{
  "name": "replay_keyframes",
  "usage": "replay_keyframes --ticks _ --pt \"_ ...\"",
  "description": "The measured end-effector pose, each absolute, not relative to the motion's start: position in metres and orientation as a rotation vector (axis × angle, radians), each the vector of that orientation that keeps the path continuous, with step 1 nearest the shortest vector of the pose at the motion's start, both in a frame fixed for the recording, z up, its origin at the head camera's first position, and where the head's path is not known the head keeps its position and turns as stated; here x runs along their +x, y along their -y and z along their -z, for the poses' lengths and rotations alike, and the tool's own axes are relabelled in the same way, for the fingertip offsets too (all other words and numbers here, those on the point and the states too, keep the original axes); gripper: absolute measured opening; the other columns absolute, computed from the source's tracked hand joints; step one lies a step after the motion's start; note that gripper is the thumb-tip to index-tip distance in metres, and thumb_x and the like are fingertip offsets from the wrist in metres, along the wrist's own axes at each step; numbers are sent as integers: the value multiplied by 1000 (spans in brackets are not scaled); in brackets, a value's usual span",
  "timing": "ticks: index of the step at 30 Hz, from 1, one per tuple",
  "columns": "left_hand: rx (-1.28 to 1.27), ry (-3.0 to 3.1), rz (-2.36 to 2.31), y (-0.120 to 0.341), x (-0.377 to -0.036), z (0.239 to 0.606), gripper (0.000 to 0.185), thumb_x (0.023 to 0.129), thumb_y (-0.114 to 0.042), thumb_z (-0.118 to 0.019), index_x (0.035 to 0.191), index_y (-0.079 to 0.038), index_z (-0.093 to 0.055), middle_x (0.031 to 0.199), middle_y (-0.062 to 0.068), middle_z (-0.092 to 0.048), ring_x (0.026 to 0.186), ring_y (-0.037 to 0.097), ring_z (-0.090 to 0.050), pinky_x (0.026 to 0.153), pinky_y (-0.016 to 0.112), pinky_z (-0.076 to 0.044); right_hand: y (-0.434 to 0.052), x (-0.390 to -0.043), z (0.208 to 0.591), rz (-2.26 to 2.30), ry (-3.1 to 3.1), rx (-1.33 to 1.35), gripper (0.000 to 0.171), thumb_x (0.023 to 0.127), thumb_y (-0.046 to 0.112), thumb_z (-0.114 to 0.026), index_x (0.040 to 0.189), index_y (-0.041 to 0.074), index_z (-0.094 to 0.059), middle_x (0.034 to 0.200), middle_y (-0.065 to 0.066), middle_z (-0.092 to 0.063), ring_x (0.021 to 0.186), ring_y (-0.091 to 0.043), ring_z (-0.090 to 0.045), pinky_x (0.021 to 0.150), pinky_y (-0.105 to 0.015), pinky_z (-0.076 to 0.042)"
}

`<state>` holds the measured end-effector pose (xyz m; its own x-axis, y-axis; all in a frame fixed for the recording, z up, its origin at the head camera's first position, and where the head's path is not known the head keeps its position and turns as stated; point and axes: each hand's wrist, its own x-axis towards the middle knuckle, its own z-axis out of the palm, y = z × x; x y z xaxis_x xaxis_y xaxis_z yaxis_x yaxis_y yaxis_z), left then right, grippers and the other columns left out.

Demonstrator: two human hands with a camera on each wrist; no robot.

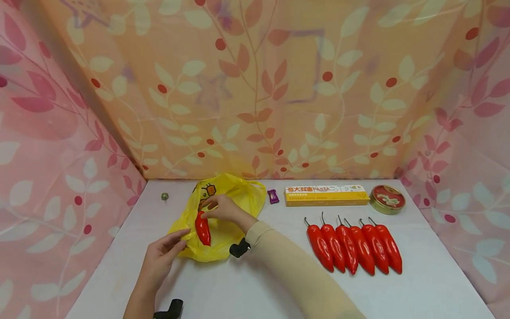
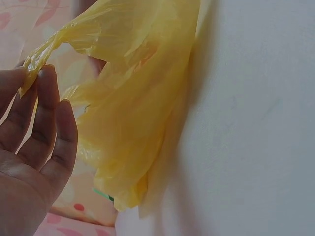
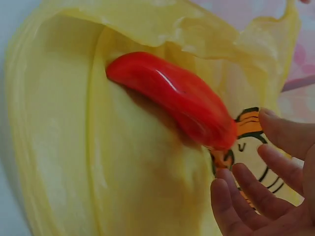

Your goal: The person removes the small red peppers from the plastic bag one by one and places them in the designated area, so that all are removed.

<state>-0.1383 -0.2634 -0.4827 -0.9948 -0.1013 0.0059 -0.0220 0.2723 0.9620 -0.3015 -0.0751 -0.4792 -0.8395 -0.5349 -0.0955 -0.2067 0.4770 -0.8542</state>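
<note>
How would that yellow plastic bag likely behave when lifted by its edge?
The yellow bag is probably floppy: where the left hand pinches its edge, it drapes in folds. It looks thin and light, and would likely sag around the red pepper at its mouth.

Desk (image 1: 418,292): white, matte top, evenly lit, with soft shadows only.

Back wall (image 1: 279,88): fabric drape in orange-peach, printed with pale cream and rust leaves on thin stems, plus red berries; faint purple shapes show through the cloth.

Left wall (image 1: 48,155): pink fabric, same leaf-and-berry print in deeper pink and white, meeting the back drape at a shadowed corner.

Right wall (image 1: 470,155): matching pink fabric, falling to the desk's edge.

Light: warm, diffuse, glowing through the back cloth.
</note>
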Motion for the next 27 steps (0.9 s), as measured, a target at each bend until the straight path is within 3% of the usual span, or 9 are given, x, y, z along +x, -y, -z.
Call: replay_keyframes --ticks 6,12,18,27 --pt "106 2437 1864 262 -138 481 36 99 -16 -66 133 -4 -65 133 6 -65 110 -1 -62 90 14 -54 85 -297 487 1250 -2380 -594 47 84 35 -83 126 20 -69 125 -8 -67 110 -19 -62 91 -34 -57" --pt "98 2427 1858 262 -138 482 34 99 -14 -65 132 -5 -66 133 8 -65 109 0 -62 90 14 -54 92 -292 495 1140 -2393 -641 66 84 41 -82 142 22 -58 132 -2 -64 112 -15 -60 98 -30 -55" --pt "92 2435 1834 263 -138 484 34 99 -17 -66 131 -6 -66 130 2 -66 108 0 -63 90 14 -54 95 -286 493 1126 -2408 -608 69 81 36 -85 143 21 -57 127 2 -64 103 -11 -60 91 -27 -57" --pt "55 2425 1842 265 -136 481 34 100 -15 -65 132 -3 -65 130 2 -67 108 1 -63 89 15 -54 89 -292 482 1164 -2426 -587 60 80 22 -86 135 23 -62 118 -4 -66 95 -15 -61 81 -28 -58"
